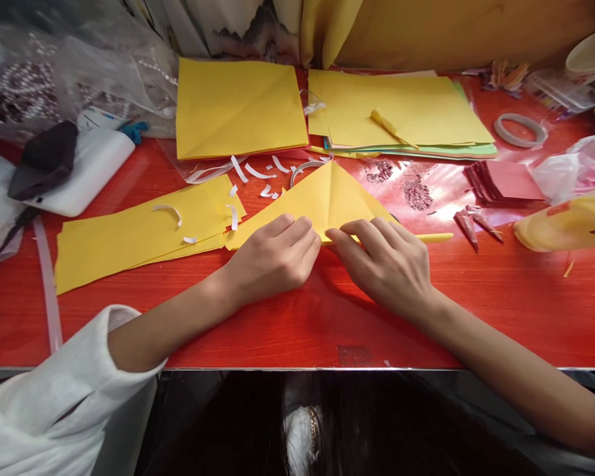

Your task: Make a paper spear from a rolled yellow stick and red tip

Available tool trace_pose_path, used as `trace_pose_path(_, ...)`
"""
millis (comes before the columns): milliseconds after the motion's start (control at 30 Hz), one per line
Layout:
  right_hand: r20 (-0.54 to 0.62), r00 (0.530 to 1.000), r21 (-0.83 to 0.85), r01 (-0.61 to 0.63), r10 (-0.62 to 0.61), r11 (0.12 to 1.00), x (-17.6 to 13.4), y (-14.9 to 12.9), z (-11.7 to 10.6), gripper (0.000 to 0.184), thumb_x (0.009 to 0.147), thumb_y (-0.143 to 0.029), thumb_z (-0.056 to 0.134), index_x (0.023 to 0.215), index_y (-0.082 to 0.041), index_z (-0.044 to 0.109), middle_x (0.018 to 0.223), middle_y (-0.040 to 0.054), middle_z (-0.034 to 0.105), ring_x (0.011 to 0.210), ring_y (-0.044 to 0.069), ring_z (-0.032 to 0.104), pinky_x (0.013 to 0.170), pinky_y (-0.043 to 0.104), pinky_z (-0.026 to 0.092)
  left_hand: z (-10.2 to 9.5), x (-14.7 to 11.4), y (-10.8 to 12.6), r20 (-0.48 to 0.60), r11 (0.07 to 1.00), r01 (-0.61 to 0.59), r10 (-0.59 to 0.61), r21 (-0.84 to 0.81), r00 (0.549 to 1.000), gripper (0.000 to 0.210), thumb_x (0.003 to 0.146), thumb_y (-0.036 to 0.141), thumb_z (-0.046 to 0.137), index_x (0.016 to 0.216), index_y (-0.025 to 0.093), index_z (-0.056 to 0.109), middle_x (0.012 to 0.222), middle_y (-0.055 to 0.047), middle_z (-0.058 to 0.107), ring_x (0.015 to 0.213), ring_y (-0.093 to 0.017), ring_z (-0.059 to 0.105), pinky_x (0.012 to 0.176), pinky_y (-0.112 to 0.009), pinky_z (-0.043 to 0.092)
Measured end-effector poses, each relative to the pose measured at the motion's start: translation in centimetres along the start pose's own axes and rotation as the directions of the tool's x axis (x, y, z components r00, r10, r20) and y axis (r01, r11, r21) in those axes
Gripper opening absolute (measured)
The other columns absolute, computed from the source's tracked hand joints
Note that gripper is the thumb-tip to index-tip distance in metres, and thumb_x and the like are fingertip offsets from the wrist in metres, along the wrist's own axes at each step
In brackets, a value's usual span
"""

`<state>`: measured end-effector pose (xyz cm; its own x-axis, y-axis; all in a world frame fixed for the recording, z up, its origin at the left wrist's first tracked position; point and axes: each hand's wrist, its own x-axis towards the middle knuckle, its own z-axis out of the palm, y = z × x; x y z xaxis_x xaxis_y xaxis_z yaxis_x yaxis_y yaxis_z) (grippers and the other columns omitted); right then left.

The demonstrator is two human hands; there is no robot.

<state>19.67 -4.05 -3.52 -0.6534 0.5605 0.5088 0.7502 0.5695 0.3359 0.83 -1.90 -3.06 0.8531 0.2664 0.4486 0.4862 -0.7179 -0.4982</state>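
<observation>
A sheet of yellow paper (pixel 322 198) lies before me as a triangle, its peak pointing away and a crease running down its middle. Along its near edge the paper is rolled or folded over. My left hand (pixel 282 251) pinches that edge just left of the middle. On the other side my right hand (pixel 387 254) grips the same edge, fingers curled over it. A thin yellow stick or roll (pixel 434 237) pokes out to the right from under the right hand. Behind the triangle, a roll of tape (pixel 305 170) is partly covered.
Yellow strips (pixel 143 231) with white scraps (pixel 258 172) lie left. Two yellow paper stacks (pixel 242 109) (pixel 401 106) stand at the back. Rightward are dark red papers (pixel 515 180), a tape ring (pixel 520 130) and a yellowish cup (pixel 565 221). A white device (pixel 94 165) sits far left.
</observation>
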Motion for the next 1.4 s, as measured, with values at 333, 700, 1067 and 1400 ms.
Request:
trace_pose_path(333,-0.033,0.998,-0.009,0.051,-0.051,0.999,0.02,-0.04,0.09,0.015,0.082,-0.011,0.048,0.075,-0.015,0.061,0.062,0.0013,0.052,0.059,0.014,0.038,0.055,0.028,0.024,-0.25,0.16,-0.02,-0.01,1.0,0.003,-0.003,0.007,1.0,0.02,0.085,0.01,0.041,0.073,0.011,0.058,0.06,-0.002,0.052,0.067,-0.015,0.052,0.059,-0.029,0.036)
trace_pose_path(700,-0.004,0.999,0.003,0.05,-0.05,0.999,0.18,-0.1,-0.19,0.014,0.085,-0.014,0.046,0.093,-0.013,0.057,0.062,0.0007,0.051,0.06,0.014,0.038,0.055,0.029,0.024,-0.07,0.05,-0.07,0.002,0.999,-0.039,0.039,-0.006,0.999,0.021,0.084,0.008,0.041,0.07,0.01,0.056,0.06,-0.002,0.05,0.064,-0.014,0.05,0.058,-0.029,0.037)
trace_pose_path(1067,-0.011,0.996,0.009,0.091,-0.091,0.996,0.34,-0.05,-0.08,0.02,0.085,-0.01,0.043,0.073,-0.014,0.058,0.058,0.001,0.052,0.057,0.014,0.036,0.054,0.029,0.023,-0.29,0.14,-0.15,-0.022,0.998,-0.055,0.055,-0.002,0.998,0.017,0.084,0.009,0.043,0.079,0.008,0.059,0.064,-0.004,0.055,0.07,-0.016,0.054,0.059,-0.03,0.04)
trace_pose_path(1400,0.008,0.997,0.063,0.077,-0.077,0.995,0.24,0.1,-0.16,0.017,0.086,-0.011,0.042,0.09,-0.013,0.058,0.061,0.0012,0.054,0.058,0.013,0.039,0.055,0.029,0.023,-0.17,0.12,-0.34,-0.01,0.995,-0.099,0.1,0.007,0.995,0.021,0.084,0.008,0.04,0.073,0.01,0.058,0.061,-0.003,0.053,0.064,-0.014,0.051,0.058,-0.029,0.041)
